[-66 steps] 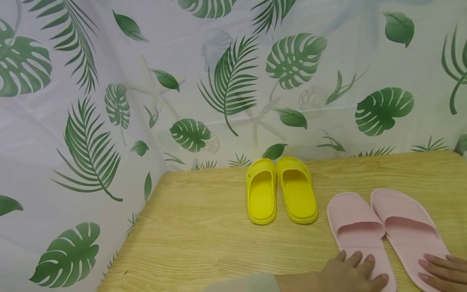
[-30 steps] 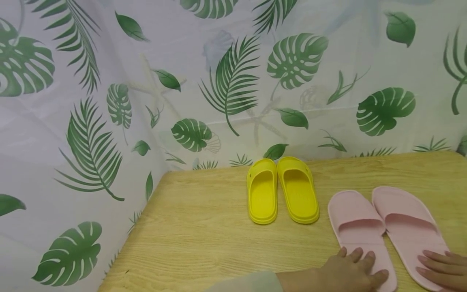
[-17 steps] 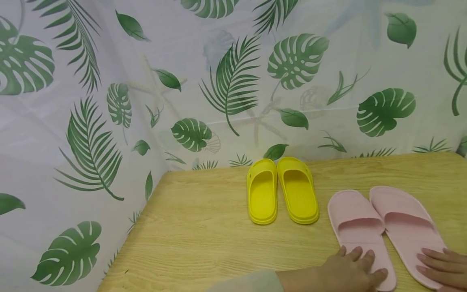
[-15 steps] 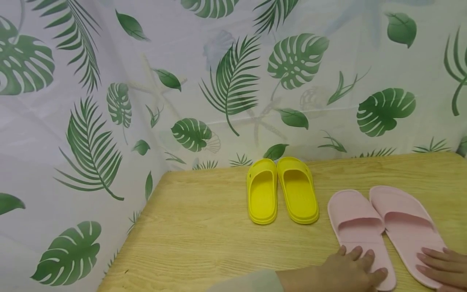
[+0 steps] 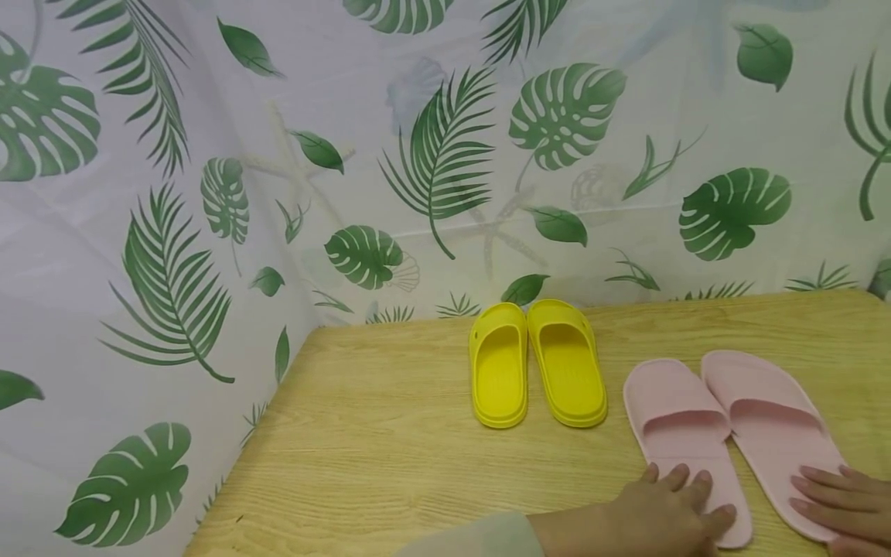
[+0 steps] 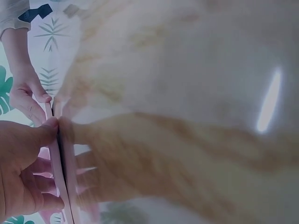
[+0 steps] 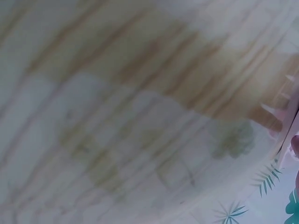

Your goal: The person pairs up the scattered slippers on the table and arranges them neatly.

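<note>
Two pink slippers lie side by side on the wooden table at the lower right, toes away from me. On the heel half of the left pink slipper (image 5: 685,447) rests my left hand (image 5: 657,512), its fingers spread and its thumb at the inner edge. My right hand (image 5: 848,507) lies with straight fingers on the heel of the right pink slipper (image 5: 786,441), partly cut off by the frame. The left wrist view shows my left thumb (image 6: 46,131) and fingertips along the slipper's edge, low over the glossy tabletop. Fingertips barely show in the right wrist view.
A pair of yellow slippers, the left one (image 5: 498,379) and the right one (image 5: 572,379), stands at the table's back edge, left of the pink pair. A white leaf-patterned curtain (image 5: 445,46) hangs behind and along the left side of the wooden table (image 5: 362,433).
Both pink slippers have slid slightly away from me and to the left, my hands moving with them. The right slipper has turned a little. The yellow pair has not moved.
</note>
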The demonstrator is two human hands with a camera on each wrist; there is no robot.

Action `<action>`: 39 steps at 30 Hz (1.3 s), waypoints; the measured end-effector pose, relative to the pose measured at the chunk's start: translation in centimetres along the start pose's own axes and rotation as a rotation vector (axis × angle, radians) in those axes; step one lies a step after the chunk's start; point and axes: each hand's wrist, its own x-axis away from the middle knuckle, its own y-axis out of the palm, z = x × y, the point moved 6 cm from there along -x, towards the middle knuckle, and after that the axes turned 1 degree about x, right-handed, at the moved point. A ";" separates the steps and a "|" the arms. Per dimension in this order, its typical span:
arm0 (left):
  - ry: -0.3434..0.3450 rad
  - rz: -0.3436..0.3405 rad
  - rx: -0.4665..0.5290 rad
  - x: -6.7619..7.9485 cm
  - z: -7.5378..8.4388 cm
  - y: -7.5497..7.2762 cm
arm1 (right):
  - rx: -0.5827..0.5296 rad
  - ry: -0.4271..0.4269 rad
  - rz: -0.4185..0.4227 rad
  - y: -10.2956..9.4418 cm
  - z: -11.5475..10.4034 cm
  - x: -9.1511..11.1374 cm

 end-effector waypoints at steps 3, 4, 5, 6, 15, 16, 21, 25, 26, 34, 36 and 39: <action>-0.016 -0.002 0.016 -0.1 -0.1 0.1 | -0.003 -0.016 0.022 0.1 0.1 -0.1; -0.018 -0.004 0.020 -0.2 -0.1 0.1 | -0.002 -0.021 0.021 0.1 0.2 -0.1; -0.021 -0.005 0.023 -0.2 -0.1 0.1 | -0.004 -0.029 0.021 0.1 0.2 -0.1; -0.024 -0.010 0.028 -0.3 -0.1 0.1 | -0.008 -0.033 0.021 0.2 0.3 -0.1; -0.032 -0.005 0.047 -0.5 -0.4 -0.1 | -0.028 -0.041 -0.005 0.1 0.9 -0.4; -0.028 0.001 0.046 -0.5 -0.4 -0.2 | -0.032 -0.041 0.000 0.1 1.0 -0.4; -0.019 0.022 0.050 -0.4 -0.5 -0.5 | -0.053 -0.052 0.035 -0.1 0.9 -0.8; -0.019 0.022 0.061 -0.6 -0.7 -0.5 | -0.071 -0.031 0.036 -0.2 1.0 -0.9; -0.018 0.023 0.062 -0.6 -0.7 -0.5 | -0.069 -0.022 0.031 -0.2 1.1 -0.9; -0.008 0.014 0.100 -1.0 -1.1 -0.4 | -0.042 0.022 -0.016 0.0 1.4 -0.9; -0.004 0.018 0.102 -1.0 -1.1 -0.5 | -0.034 0.033 -0.026 0.0 1.5 -0.9; -0.001 0.029 0.095 -1.0 -1.2 -0.7 | -0.035 0.041 -0.031 0.1 1.6 -0.9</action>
